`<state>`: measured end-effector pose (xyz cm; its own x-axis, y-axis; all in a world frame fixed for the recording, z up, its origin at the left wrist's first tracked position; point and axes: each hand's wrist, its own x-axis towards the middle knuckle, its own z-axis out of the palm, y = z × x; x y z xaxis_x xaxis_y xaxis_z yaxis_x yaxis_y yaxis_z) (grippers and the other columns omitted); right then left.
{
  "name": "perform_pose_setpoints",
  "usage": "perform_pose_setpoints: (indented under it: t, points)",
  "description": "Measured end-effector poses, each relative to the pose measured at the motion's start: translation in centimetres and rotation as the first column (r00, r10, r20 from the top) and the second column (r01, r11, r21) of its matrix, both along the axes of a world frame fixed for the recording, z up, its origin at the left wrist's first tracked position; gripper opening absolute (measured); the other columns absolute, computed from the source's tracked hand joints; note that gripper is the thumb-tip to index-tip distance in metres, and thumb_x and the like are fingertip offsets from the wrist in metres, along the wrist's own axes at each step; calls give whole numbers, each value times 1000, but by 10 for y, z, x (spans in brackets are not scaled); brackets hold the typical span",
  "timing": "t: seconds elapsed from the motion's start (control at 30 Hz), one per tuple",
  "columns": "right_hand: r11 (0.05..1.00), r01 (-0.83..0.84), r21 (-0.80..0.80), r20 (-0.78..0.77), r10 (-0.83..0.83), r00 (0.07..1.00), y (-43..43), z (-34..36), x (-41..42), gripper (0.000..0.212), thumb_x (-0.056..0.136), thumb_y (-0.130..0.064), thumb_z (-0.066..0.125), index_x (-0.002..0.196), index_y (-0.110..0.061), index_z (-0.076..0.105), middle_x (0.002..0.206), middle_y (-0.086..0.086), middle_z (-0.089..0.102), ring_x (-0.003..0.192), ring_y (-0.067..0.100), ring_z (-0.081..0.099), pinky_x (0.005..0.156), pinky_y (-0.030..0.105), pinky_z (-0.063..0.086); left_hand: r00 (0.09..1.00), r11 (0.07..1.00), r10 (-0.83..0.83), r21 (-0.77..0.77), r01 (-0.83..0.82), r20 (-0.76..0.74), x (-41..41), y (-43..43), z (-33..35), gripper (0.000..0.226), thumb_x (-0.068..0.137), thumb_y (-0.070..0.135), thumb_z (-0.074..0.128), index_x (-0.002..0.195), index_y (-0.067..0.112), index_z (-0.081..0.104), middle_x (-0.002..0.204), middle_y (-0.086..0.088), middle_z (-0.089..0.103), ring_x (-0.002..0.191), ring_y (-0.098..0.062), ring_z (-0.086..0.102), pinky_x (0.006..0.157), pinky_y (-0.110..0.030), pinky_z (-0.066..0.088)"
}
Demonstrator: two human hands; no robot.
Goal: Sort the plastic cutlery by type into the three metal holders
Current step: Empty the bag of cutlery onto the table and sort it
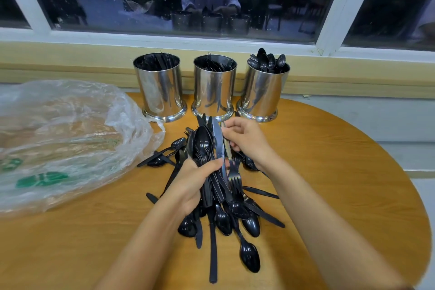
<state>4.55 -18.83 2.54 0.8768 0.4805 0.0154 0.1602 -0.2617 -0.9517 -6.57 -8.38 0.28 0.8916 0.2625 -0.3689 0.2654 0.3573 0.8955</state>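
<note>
We're gripping the cutlery bundle (203, 146) in the left hand (188, 182), right hand (249, 142) pinching one knife (217, 142); best drawing it straight out

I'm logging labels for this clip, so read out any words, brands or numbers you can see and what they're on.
No text can be read.
Plastic bag: green print, too crumpled and blurred to read.
Metal holders and black cutlery: no markings visible.

Your plastic cutlery (223, 216) is all glossy black, lying on a round bench (341, 172) of orange-brown wood grain. The three cylindrical metal holders (213, 87) are mirror silver, and the crinkled clear plastic bag (66, 129) bears green print (42, 179).
</note>
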Motion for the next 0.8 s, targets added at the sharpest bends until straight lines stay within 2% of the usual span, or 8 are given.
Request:
perform_pose_setpoints:
  t: [0.07,0.17,0.27,0.33,0.43,0.57,0.63,0.8]
  points:
    - [999,13,-33,22,-12,1000,4,-3,-1,7,93,-17,64,87,-17,65,69,-5,60,55,3,50,53,17,41,1000,999,21,31,-21,1,0,0,-1,11,90,10,69,82,12,75,93,-10,76,89,-24,72,86,-42,57]
    - [986,144,85,85,-152,985,0,2,-2,12,90,-19,68,78,-20,64,68,-7,57,59,7,49,58,19,41,995,994,102,37,-101,-24,-1,5,-4,12,85,13,74,74,14,79,97,-12,74,94,-26,69,88,-41,55]
    - [940,236,248,103,-267,958,-12,12,-5,11,94,-20,63,84,-17,61,55,-4,48,49,10,42,51,16,39,988,988,150,-29,-151,-27,1,12,-8,11,88,10,69,93,2,73,86,-14,74,75,-21,71,66,-33,60]
    - [903,220,369,36,-251,967,-21,16,-10,10,98,-20,57,92,-12,58,55,-1,53,47,11,48,46,18,37,987,984,157,-75,-159,-34,1,15,-12,12,94,10,62,92,1,71,81,-12,75,71,-19,71,60,-31,59]
    - [875,159,458,-15,-171,985,-26,18,-18,22,101,-26,49,90,-8,56,72,8,62,56,13,54,45,20,39,987,982,155,-98,-158,-43,1,19,-17,14,95,13,61,92,4,72,83,-11,76,81,-22,70,67,-35,58]
    - [954,110,278,27,-122,992,-23,5,-28,4,99,-13,52,98,-14,55,75,4,69,56,10,55,50,21,42,985,971,173,-168,-173,-14,3,19,-18,12,94,14,63,95,4,69,86,-8,77,80,-20,72,66,-36,58]
    - [978,79,194,52,-91,995,-19,-5,-35,10,97,-11,57,103,-17,55,78,5,72,57,10,58,51,22,45,981,961,191,-207,-184,15,3,19,-19,12,93,15,63,98,5,67,87,-7,77,80,-19,73,64,-37,60]
    - [997,53,58,196,-63,979,-8,-21,-60,5,91,-14,66,91,-11,70,73,-1,72,51,5,59,49,17,45,980,968,190,-178,-177,56,1,21,-16,21,95,23,60,97,4,68,88,-11,75,80,-21,73,74,-39,59]
